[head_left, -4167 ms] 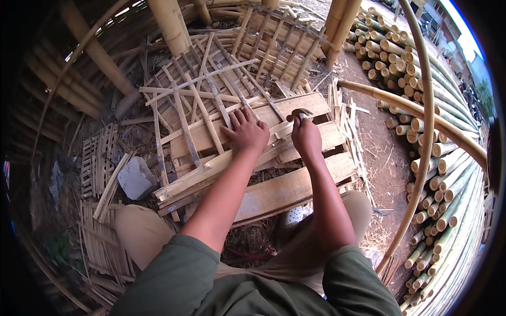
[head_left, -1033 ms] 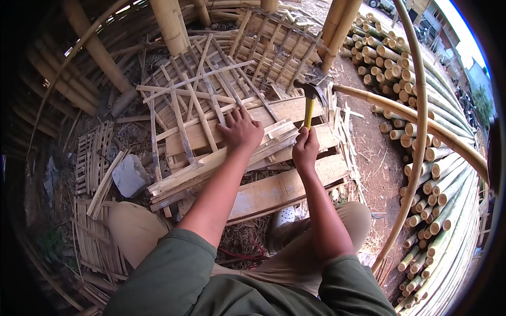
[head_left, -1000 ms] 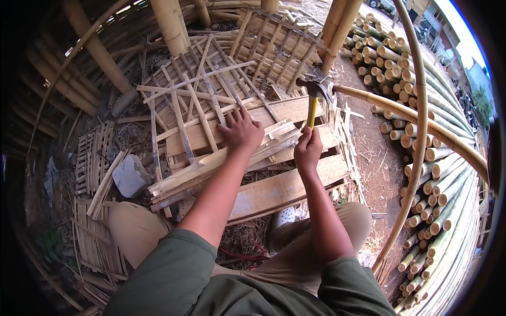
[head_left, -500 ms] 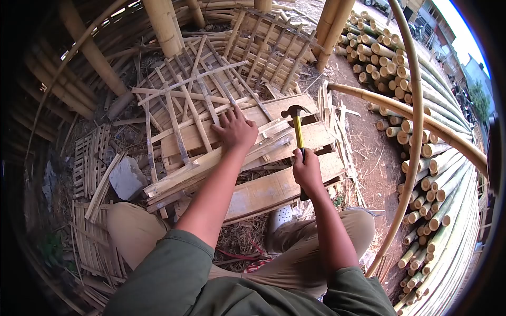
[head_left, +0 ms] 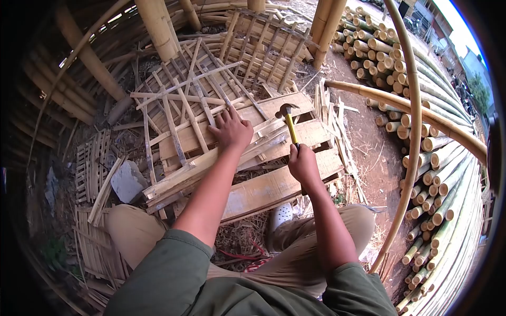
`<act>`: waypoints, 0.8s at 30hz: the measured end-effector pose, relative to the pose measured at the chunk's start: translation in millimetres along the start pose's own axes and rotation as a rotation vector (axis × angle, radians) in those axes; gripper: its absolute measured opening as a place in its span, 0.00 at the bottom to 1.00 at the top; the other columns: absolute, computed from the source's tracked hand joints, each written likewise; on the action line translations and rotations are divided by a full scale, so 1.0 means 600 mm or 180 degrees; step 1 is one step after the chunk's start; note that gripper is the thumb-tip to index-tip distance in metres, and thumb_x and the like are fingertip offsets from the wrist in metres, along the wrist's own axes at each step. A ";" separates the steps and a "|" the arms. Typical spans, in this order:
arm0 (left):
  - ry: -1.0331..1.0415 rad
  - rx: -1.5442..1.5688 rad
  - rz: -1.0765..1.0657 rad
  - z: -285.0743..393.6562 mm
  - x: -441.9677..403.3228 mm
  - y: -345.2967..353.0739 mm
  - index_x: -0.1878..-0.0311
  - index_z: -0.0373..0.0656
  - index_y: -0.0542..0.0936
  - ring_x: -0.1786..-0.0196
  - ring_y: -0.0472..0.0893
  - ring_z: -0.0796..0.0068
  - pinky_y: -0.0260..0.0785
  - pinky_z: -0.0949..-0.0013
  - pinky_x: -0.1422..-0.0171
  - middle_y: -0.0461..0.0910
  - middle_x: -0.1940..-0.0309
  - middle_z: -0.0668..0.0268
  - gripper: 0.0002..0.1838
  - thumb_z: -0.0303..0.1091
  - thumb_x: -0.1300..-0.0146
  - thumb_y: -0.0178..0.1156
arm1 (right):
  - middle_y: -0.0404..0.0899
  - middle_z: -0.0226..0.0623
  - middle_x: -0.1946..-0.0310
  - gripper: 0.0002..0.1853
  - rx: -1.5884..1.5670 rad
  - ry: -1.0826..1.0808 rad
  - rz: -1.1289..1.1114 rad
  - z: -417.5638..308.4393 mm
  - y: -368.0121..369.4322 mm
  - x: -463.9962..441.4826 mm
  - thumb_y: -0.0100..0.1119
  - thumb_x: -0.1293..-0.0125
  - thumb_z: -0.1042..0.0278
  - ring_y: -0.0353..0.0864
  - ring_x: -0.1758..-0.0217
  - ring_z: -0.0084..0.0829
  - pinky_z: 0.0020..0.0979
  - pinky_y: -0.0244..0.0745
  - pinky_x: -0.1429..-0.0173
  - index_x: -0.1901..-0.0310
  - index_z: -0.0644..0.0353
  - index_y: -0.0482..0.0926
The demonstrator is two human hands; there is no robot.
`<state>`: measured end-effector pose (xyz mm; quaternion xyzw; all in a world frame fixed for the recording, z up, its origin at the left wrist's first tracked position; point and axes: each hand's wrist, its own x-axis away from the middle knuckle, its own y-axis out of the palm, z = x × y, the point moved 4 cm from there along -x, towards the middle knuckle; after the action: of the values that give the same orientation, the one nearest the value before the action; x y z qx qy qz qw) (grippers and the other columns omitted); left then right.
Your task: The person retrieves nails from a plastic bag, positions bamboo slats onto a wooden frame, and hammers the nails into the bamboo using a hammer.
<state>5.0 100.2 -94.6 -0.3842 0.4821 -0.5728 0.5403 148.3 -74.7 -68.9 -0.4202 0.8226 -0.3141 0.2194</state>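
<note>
A claw hammer [head_left: 291,125] with a yellow and black handle is gripped in my right hand [head_left: 304,166]. Its head points up and away from me, over the plank platform [head_left: 316,135]. My left hand [head_left: 233,130] lies palm down, fingers apart, at the near edge of a lattice of thin wooden strips [head_left: 185,102]. Under and beside that hand, a bundle of long strips [head_left: 182,178] runs diagonally across the planks. Whether the left fingertips touch something small I cannot tell.
Bamboo poles [head_left: 448,184] are stacked along the right. A curved bamboo pole [head_left: 415,105] rises before them. Another slatted panel [head_left: 266,47] leans at the back by upright bamboo posts [head_left: 158,29]. A grey block [head_left: 128,181] and more slats [head_left: 92,163] lie left.
The hammer and my right hand have shifted slightly left, and the hammer head tilts a little more leftward. My left hand remains on the lattice; the view has moved slightly.
</note>
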 end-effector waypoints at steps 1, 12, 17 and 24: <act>-0.0004 -0.0015 0.0053 0.000 0.000 0.002 0.24 0.46 0.57 0.25 0.57 0.58 0.40 0.30 0.26 0.61 0.28 0.61 0.39 0.46 0.40 0.50 | 0.77 0.59 0.78 0.16 -0.0256 0.0014 0.0239 -0.018 -0.019 0.000 0.49 0.27 0.65 0.77 0.74 0.58 0.48 0.71 0.68 0.68 0.71 0.74; 0.0002 -0.0130 0.0106 0.001 -0.001 0.002 0.24 0.49 0.57 0.24 0.57 0.61 0.41 0.31 0.26 0.59 0.26 0.62 0.37 0.46 0.37 0.48 | 0.77 0.67 0.74 0.14 0.0410 -0.0038 0.0025 -0.021 0.024 0.012 0.49 0.27 0.64 0.78 0.68 0.65 0.58 0.72 0.63 0.64 0.70 0.71; -0.0093 -0.0148 -0.0007 0.002 -0.002 0.001 0.23 0.50 0.52 0.24 0.57 0.60 0.41 0.31 0.26 0.58 0.26 0.61 0.38 0.44 0.35 0.48 | 0.76 0.62 0.78 0.15 -0.0178 -0.0068 0.0525 -0.059 -0.045 -0.010 0.50 0.28 0.65 0.77 0.73 0.62 0.52 0.71 0.70 0.67 0.70 0.72; 0.0219 -0.0018 0.0068 0.002 0.004 -0.003 0.21 0.59 0.47 0.20 0.49 0.59 0.31 0.26 0.26 0.46 0.21 0.61 0.41 0.38 0.37 0.50 | 0.77 0.62 0.77 0.16 -0.0166 -0.0050 0.0406 -0.034 -0.029 -0.013 0.51 0.28 0.64 0.78 0.70 0.62 0.52 0.72 0.65 0.68 0.71 0.75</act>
<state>5.2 97.5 -92.9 -0.3607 0.5061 -0.5785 0.5284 149.1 -69.2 -41.6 -0.3750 0.8538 -0.2747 0.2344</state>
